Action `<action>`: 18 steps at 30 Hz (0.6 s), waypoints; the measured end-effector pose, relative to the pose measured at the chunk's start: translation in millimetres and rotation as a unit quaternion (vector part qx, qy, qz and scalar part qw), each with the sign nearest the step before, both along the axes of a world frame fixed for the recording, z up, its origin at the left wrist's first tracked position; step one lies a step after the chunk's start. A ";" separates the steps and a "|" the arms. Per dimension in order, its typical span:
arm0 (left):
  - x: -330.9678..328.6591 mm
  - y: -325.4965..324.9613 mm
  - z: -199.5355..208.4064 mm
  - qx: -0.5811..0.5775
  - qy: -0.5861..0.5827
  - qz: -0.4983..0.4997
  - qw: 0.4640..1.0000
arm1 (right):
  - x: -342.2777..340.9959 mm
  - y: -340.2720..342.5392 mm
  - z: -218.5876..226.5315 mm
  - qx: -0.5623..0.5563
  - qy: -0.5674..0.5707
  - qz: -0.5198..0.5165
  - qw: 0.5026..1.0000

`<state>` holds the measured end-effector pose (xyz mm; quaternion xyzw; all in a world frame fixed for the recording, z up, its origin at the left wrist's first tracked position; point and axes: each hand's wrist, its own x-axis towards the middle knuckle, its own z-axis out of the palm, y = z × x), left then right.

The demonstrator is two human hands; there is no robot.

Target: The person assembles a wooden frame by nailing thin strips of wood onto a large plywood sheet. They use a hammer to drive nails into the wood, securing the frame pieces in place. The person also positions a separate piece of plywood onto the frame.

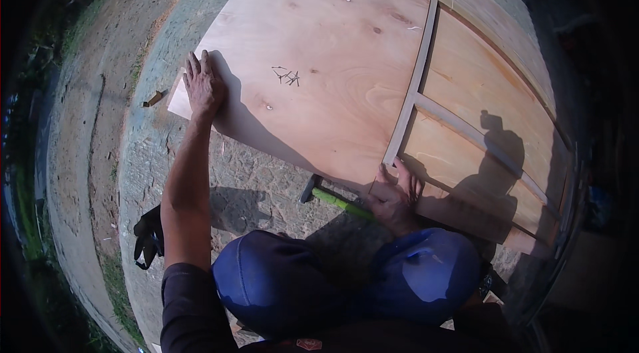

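The far edge of the plywood sheet (319,40) is cut off by the upper border, and the right side is swallowed by the dark rim. The frame (407,113) of narrow wooden strips is seen over the sheet's right part; whether it is fixed there cannot be told. Its lower bays are darkened by a head-and-shoulders shadow.

The left hand (205,89) is laid flat on the sheet's left edge, palm hidden, fingers extended. The right hand (396,194) is bent at the frame's near corner, thumb and fingertips set about the strip's end; whether the strip is pinched cannot be told. The handle end of the hammer (336,200) is hidden near that hand; its handle is green, its head dark.

The sheet is pale and smooth, marked with brown knots. A loose cluster of thin dark nails (293,78) is scattered on it. The rough, pitted ground (259,167) is partly covered by blue-clothed knees (266,280). At the left, a black object (150,236) is too dark to be identified.
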<state>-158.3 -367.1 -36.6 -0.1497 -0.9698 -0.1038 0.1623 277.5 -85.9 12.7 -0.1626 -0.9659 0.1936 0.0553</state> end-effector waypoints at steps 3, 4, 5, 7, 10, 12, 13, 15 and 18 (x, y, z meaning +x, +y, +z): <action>44.1 8.4 7.4 0.053 -0.017 -0.048 0.997 | -5.3 -2.8 9.2 -0.008 -0.014 0.001 1.000; 59.2 10.1 7.7 0.100 -0.017 -0.078 0.992 | -4.2 -3.3 10.2 -0.008 -0.018 0.001 1.000; 75.3 15.5 8.9 0.148 -0.019 -0.109 0.983 | -2.8 -2.5 10.7 -0.007 -0.023 -0.001 1.000; 110.0 17.4 18.4 0.251 -0.080 -0.102 0.959 | -4.9 -7.2 2.2 -0.012 -0.019 0.006 1.000; 149.9 39.7 43.1 0.298 -0.144 -0.172 0.928 | -8.6 -11.1 4.3 -0.007 -0.009 0.012 1.000; 165.4 85.0 40.6 0.328 -0.210 -0.196 0.900 | -0.2 0.4 12.9 0.023 -0.013 -0.007 1.000; 168.6 81.7 39.6 0.313 -0.223 -0.180 0.905 | -4.9 -2.6 7.4 0.013 -0.005 0.011 1.000; 170.5 81.5 34.4 0.298 -0.179 -0.214 0.913 | -7.2 2.8 14.8 0.017 0.008 0.037 0.999; 169.7 75.1 36.2 0.248 -0.151 -0.243 0.925 | -44.7 12.2 40.3 0.004 0.095 0.093 0.991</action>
